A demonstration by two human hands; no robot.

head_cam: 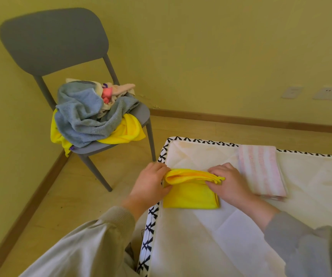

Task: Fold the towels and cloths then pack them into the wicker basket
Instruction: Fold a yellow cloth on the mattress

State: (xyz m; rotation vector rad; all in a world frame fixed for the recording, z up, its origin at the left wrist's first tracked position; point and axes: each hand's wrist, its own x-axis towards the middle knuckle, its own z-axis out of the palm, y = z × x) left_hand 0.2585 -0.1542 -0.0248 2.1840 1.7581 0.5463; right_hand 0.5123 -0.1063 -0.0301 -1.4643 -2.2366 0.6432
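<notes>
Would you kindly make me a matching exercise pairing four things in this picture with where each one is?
Things:
1. half-folded yellow cloth
2. pink striped towel
3. grey-blue towel
4. wall sockets

Places:
A. heaped on the grey chair
B. on the yellow wall
C. gripped by the left hand and right hand
D. lying folded on the mattress, in no hand

Pairs: 1-C, 2-D, 3-A, 4-B

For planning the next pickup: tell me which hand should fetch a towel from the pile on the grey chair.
Left, probably. The left hand sits at the white mattress corner nearest the grey plastic chair and its crumpled towel pile; the right hand is farther, beside the folded pink-striped towel.
</notes>
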